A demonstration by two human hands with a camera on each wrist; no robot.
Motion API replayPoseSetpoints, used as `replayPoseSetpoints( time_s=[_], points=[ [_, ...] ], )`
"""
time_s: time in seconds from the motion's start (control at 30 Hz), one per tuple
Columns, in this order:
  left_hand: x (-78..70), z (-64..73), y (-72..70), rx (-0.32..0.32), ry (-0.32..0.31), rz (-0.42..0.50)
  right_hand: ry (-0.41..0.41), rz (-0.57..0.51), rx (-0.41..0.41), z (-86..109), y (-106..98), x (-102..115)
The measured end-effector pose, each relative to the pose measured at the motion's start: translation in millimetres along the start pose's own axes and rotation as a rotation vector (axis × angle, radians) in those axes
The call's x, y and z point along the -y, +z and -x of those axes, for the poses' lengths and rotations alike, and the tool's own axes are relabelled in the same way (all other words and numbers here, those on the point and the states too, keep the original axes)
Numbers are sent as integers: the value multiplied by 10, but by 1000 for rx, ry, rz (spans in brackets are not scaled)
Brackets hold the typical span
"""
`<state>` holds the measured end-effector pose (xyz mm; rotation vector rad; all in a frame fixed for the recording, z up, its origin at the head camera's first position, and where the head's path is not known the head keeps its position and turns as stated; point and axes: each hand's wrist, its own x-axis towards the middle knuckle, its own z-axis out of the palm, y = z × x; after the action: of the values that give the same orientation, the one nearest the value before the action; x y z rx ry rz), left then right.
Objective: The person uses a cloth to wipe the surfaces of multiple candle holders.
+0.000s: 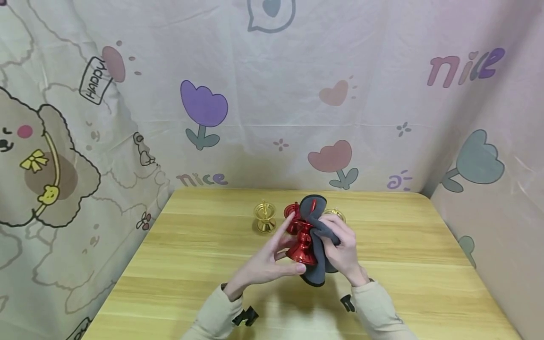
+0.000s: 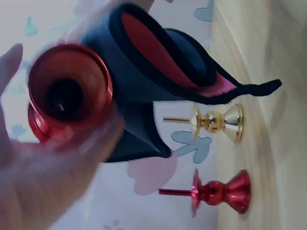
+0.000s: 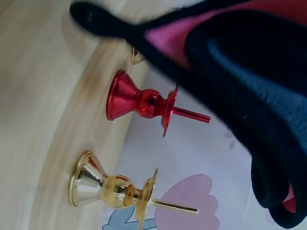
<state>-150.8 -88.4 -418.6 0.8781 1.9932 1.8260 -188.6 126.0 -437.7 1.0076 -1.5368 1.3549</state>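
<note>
My left hand (image 1: 269,264) holds a shiny red candle holder (image 1: 303,250) near its flared base, tilted above the table. In the left wrist view the hollow underside of its base (image 2: 67,96) faces the camera. My right hand (image 1: 343,243) grips a dark grey-blue cloth (image 1: 313,276) with black edging. The cloth lies against the right side of the candle holder and stands up behind its spike. Its pink reverse (image 2: 153,52) shows in the left wrist view. My right hand is hidden in the right wrist view, where the cloth's folds (image 3: 268,86) fill the upper right.
Behind my hands stand another red candle holder (image 1: 291,212), a gold candle holder (image 1: 265,218) to its left and a second gold one (image 1: 336,213) partly hidden at right. The wooden table (image 1: 191,236) ends at a printed cloth backdrop (image 1: 272,94).
</note>
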Motion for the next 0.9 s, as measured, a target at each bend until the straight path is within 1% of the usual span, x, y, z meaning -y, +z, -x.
replayPoseSetpoints(
  time_s=[0.07,0.13,0.23,0.3,0.33,0.4,0.47,0.5,0.57,0.67,0.8,0.9],
  points=[
    [-12,-15,23,-43,0,-65,2,5,4,12,0,-6],
    [-11,-26,35,-87,3,-71,37,9,1,30,1,-3],
    [12,-33,38,-139,11,-11,137,23,-37,73,11,12],
    [33,-37,40,-167,14,33,223,21,-87,112,25,29],
    [45,-40,43,-181,15,47,254,14,-115,133,34,37],
    [63,-46,52,-205,25,57,282,-7,-166,171,57,46],
    [82,-56,63,-228,40,50,253,-25,-186,199,78,47],
    [91,-61,69,-237,48,44,213,-27,-178,210,89,41],
    [103,-68,76,-256,69,22,128,-35,-143,222,102,18],
    [110,-69,75,-272,96,-5,16,-53,-61,218,102,-30],
    [95,-44,52,-252,109,8,-39,-77,45,188,69,-80],
    [83,-18,27,-216,113,29,-48,-96,114,158,22,-87]
  ],
)
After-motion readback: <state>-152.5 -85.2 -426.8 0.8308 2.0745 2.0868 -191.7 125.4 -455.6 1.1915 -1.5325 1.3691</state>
